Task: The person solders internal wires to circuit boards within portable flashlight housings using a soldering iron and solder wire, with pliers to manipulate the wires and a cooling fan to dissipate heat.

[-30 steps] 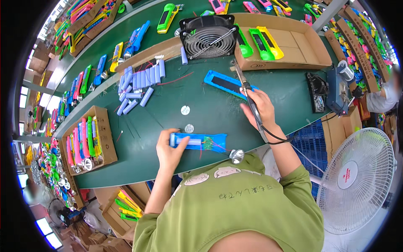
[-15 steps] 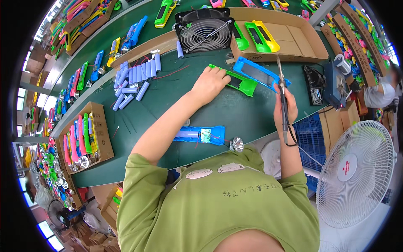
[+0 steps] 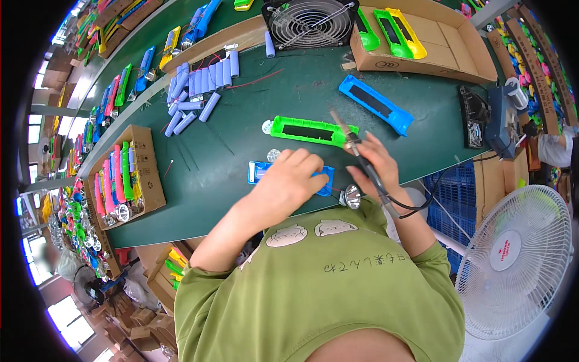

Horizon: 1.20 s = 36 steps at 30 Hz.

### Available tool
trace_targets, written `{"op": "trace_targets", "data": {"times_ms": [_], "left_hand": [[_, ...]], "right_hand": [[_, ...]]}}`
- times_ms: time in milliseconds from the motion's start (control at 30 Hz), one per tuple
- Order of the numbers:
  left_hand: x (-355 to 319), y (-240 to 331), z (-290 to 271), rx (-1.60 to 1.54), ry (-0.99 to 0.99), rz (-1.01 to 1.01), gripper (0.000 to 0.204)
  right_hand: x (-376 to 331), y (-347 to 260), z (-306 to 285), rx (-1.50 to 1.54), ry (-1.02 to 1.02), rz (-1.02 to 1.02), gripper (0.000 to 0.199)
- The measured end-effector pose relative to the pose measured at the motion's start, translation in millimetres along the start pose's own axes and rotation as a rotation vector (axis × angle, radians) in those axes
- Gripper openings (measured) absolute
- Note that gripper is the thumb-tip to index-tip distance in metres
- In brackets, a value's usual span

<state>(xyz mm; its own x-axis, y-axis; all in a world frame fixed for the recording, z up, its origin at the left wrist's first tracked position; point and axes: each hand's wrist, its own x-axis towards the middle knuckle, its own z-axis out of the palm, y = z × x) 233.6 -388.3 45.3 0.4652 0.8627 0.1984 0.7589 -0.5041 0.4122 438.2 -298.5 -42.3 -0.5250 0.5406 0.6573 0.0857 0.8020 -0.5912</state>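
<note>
A blue flashlight housing (image 3: pixel 325 188) lies on the bench close in front of me, with a round silver reflector head (image 3: pixel 351 196) at its right end. My left hand (image 3: pixel 289 181) is closed over the housing's middle, its fingers bent and hiding most of what is inside. In my right hand (image 3: pixel 375 161) is a soldering iron (image 3: pixel 368 170), its tip pointing up and away to the left. The iron crosses in front of the right end of a green housing half (image 3: pixel 307 131) lined with a dark strip. Farther right rests a blue housing half (image 3: pixel 375 104), also with a dark strip.
Blue-violet battery cells (image 3: pixel 205 78) with thin red wires lie in a pile at the left. A black fan (image 3: pixel 310 24) and a cardboard tray (image 3: pixel 422 65) stand at the back. A soldering station (image 3: pixel 502 120) sits right; a box of flashlights (image 3: pixel 148 175) sits left.
My left hand has let go of the green half and come down onto the near blue housing. My right hand, with the soldering iron, has left the far blue half and moved nearer and left.
</note>
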Motion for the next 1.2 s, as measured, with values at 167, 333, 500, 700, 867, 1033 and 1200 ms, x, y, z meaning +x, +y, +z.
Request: {"op": "trace_targets", "data": {"times_ms": [167,333,500,700,867,1033,1200], "left_hand": [[-5,-10,27,-0.070,-0.042,-0.083,0.006],[-11,-22,18,-0.610,-0.092,-0.363,0.009],[-23,-51,28,-0.880,-0.044,-0.126,0.016],[-35,-62,30,-1.678,-0.096,-0.106,0.022],[-37,-19,33,-0.980,0.571,-0.660,0.009],[-34,-16,19,0.132,0.561,-0.332,0.016],[-31,-40,9,0.245,0.173,-0.314,0.006]], "right_hand": [[-4,3,12,0.015,-0.102,0.013,0.051],[-2,0,10,-0.032,-0.176,0.062,0.055],[-3,-5,8,-0.141,-0.270,0.176,0.046],[-5,-2,11,-0.042,-0.152,0.160,0.038],[-7,-14,-2,0.281,-0.264,0.247,0.041],[-11,-16,-6,0.138,-0.214,0.025,0.044],[0,-34,-4,0.026,-0.099,0.039,0.041]]}}
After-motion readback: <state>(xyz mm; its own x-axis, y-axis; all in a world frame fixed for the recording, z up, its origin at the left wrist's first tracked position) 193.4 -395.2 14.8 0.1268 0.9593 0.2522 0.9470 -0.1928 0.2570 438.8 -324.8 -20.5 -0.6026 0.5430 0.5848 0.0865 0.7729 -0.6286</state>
